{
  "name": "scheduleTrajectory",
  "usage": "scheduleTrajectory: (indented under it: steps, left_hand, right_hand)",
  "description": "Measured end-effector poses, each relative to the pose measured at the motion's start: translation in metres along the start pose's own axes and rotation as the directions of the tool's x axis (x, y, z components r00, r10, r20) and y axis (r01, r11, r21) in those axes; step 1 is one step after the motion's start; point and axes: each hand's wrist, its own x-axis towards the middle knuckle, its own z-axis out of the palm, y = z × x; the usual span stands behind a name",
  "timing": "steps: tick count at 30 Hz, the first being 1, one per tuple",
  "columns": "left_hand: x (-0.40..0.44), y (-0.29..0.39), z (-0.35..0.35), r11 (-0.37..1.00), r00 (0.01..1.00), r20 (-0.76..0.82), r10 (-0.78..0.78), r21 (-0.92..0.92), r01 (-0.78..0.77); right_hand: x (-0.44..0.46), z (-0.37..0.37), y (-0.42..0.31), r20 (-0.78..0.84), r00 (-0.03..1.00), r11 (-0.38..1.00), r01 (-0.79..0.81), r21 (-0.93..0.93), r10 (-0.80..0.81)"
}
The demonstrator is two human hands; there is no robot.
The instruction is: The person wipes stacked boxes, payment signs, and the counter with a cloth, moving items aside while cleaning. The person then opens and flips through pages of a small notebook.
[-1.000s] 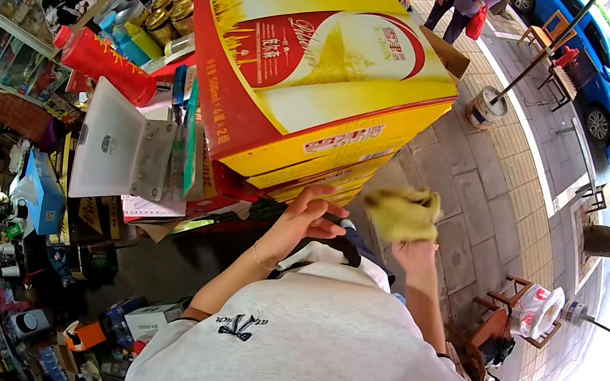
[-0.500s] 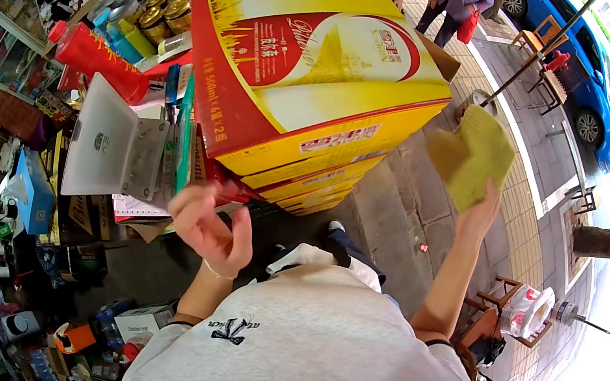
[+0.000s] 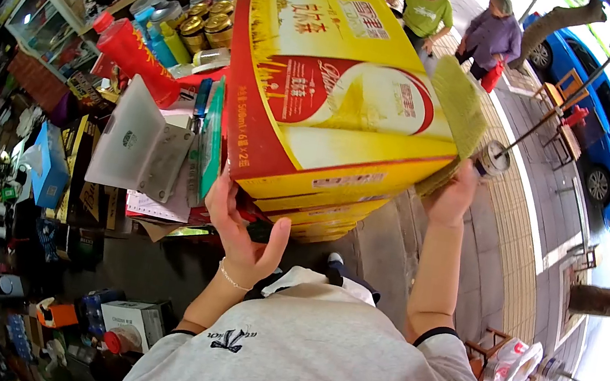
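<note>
A stack of yellow and red beer cartons [image 3: 353, 86] rises in front of me, its top carton lettered and showing a beer label. In my right hand [image 3: 451, 198] is a yellow-green cloth [image 3: 458, 107], which lies against the right side of the top carton. My left hand [image 3: 244, 233] is at the near left corner of that carton, fingers apart and thumb raised. Its fingertips reach the carton's lower edge; whether they press on it I cannot tell.
Left of the cartons stand an open white plastic case [image 3: 133, 143], a red bottle [image 3: 135, 56] and several cans [image 3: 208, 23]. A blue tissue box [image 3: 51, 166] sits farther left. Two people stand beyond the cartons, near a pole [image 3: 563, 96] and a blue car [image 3: 596, 117].
My right hand has brought the cloth leftward against the carton's right side. My left hand has moved to the carton's near left corner, its fingers spreading. The view has shifted.
</note>
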Motion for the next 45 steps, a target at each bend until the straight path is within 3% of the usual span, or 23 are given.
scheduleTrajectory:
  steps: [1,4,6,8,9,10,12,13,16,18,20,22,25,27,32,34,35,36,38,39,42,44,45]
  left_hand:
    - [0.002,0.001,0.001,1.000,1.000,-0.020,-0.014,-0.028,0.014]
    - [0.000,0.004,0.002,1.000,0.999,-0.035,-0.010,0.026,0.011]
    - [-0.005,0.005,0.003,0.992,0.999,-0.036,-0.039,0.120,0.043]
    - [-0.006,0.007,0.006,0.992,0.998,-0.054,-0.037,0.118,0.043]
    - [-0.005,0.008,0.007,0.992,0.997,-0.077,-0.024,0.125,0.033]
    - [-0.004,0.010,0.009,0.984,0.997,-0.078,-0.003,0.175,0.017]
    - [-0.005,0.012,0.014,0.972,0.995,-0.100,0.020,0.234,0.004]
    - [-0.006,0.013,0.017,0.977,0.990,-0.137,0.020,0.214,0.009]
    - [-0.005,0.014,0.026,0.984,0.972,-0.232,0.022,0.175,0.020]
    - [-0.007,0.014,0.028,0.980,0.962,-0.265,0.058,0.200,-0.004]
    - [-0.005,0.019,0.032,0.973,0.937,-0.342,0.075,0.230,0.006]
    - [0.000,0.026,0.027,0.755,0.927,-0.241,0.287,0.653,-0.064]
    - [0.016,0.035,0.033,0.663,0.946,-0.152,0.286,0.744,-0.081]
    - [0.027,0.043,0.040,0.641,0.956,-0.130,0.263,0.764,-0.072]
    - [0.032,0.046,0.052,0.651,0.972,-0.139,0.192,0.759,-0.020]
    - [0.031,0.050,0.048,0.596,0.981,-0.091,0.173,0.802,-0.031]
    - [0.034,0.053,0.047,0.598,0.981,-0.094,0.171,0.801,-0.028]
    - [0.034,0.052,0.047,0.596,0.979,-0.107,0.173,0.803,-0.018]
    - [0.032,0.048,0.046,0.662,0.975,-0.108,0.193,0.748,-0.048]
    - [0.032,0.048,0.044,0.669,0.977,-0.099,0.189,0.742,-0.054]
    - [0.032,0.043,0.038,0.677,0.971,-0.069,0.230,0.728,-0.108]
    - [0.032,0.038,0.036,0.691,0.966,-0.082,0.247,0.713,-0.116]
    - [0.032,0.036,0.034,0.688,0.962,-0.068,0.263,0.712,-0.138]
  right_hand:
    - [0.002,0.011,-0.007,-0.030,0.995,0.993,-0.100,-0.067,0.099]
    - [0.032,0.013,-0.007,0.147,0.987,0.997,-0.073,0.021,0.069]
    - [0.050,0.018,-0.007,0.251,0.968,1.000,-0.019,-0.021,0.024]
    - [0.063,0.019,-0.001,0.313,0.927,0.944,-0.273,0.188,0.206]
    - [0.066,0.028,-0.006,0.247,0.915,0.905,-0.370,0.208,0.318]
    - [0.069,0.033,-0.009,0.272,0.910,0.907,-0.371,0.199,0.312]
    - [0.079,0.039,-0.013,0.515,0.857,0.997,0.051,-0.060,-0.013]
    - [0.101,0.031,0.000,0.355,0.881,0.935,-0.350,0.049,0.312]
    - [0.131,0.030,0.011,0.361,0.828,0.866,-0.491,0.099,0.428]
    - [0.151,0.030,0.018,0.308,0.868,0.905,-0.423,0.044,0.390]
    - [0.185,0.018,0.042,0.445,0.812,0.905,-0.425,0.009,0.378]
    - [0.202,0.027,0.044,0.421,0.796,0.880,-0.476,-0.007,0.434]
    - [0.219,0.032,0.052,0.481,0.766,0.834,-0.539,0.120,0.426]
    - [0.227,0.039,0.048,0.405,0.844,0.902,-0.421,0.096,0.351]
    - [0.252,0.025,0.075,0.406,0.865,0.911,-0.383,0.153,0.295]
    - [0.248,0.013,0.089,0.497,0.865,0.993,-0.021,-0.113,0.075]
    - [0.251,0.009,0.100,0.508,0.831,0.969,-0.242,-0.038,0.228]
    - [0.253,0.008,0.099,0.519,0.824,0.969,-0.242,-0.045,0.229]
    - [0.255,0.005,0.094,0.510,0.787,0.902,-0.428,0.046,0.347]
    - [0.256,0.016,0.072,0.546,0.675,0.784,-0.618,0.051,0.496]
    - [0.265,0.043,0.042,0.430,0.696,0.793,-0.603,-0.085,0.575]
    - [0.289,0.045,0.038,0.388,0.744,0.837,-0.445,-0.319,0.544]
    - [0.288,0.057,0.026,0.464,0.665,0.806,-0.540,-0.243,0.585]
